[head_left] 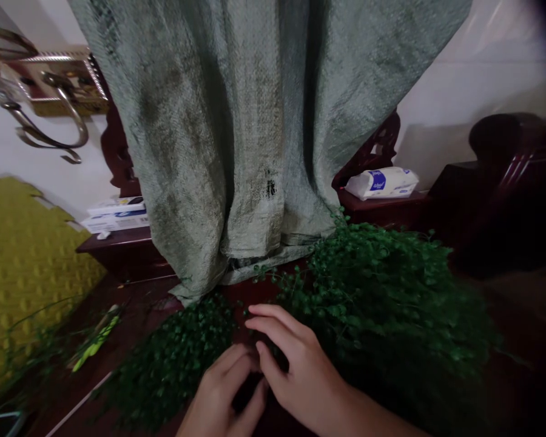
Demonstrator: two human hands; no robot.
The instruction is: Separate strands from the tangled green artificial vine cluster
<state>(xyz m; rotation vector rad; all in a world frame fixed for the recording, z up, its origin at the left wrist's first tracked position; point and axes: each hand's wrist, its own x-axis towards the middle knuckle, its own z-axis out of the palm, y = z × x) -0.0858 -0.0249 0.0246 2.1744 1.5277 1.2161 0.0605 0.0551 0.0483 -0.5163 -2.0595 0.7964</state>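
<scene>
My left hand [230,391] is low in the middle, its fingers curled and its thumb bent in to meet them; whatever lies at its fingertips is too dark to make out. My right hand [303,367] is close against it, fingers stretched forward and thumb lowered toward the left fingertips. No object shows in the right hand. A smaller heap of leafy green stems [164,358] lies on the left of my hands. To the right spreads a larger bushy green pile [382,285]. Beyond them a grey-green woven sack [255,121] hangs down, with a small torn hole near its lower edge.
A lime-green handled tool [97,340] lies on the dark red surface [141,297] at the left. Tissue packs [384,183] and flat white boxes [116,213] rest on wooden ledges. Metal hooks [64,109] and a yellow bumpy mat [31,273] are at the left.
</scene>
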